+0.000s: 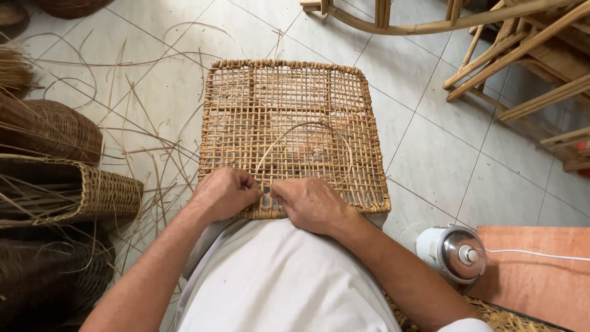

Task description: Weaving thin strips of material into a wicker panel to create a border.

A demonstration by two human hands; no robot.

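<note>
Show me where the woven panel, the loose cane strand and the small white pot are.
Woven panel (289, 104): head view, on its open weave near the far edge.
Cane strand (307, 123): head view, top of its loop above the hands.
White pot (453, 252): head view, on its metal lid.

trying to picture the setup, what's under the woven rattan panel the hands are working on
Through the woven panel's open mesh, pale floor tiles and some reddish-brown shape show. Its near edge rests over the person's lap, under both hands; what supports it is hidden.

I note a woven cane panel (294, 135) — rough, matt, straw-coloured. Beneath it, pale glossy floor tiles (442, 166); right of it, a small appliance (453, 252) — shiny metal lid, white plastic body.
</note>
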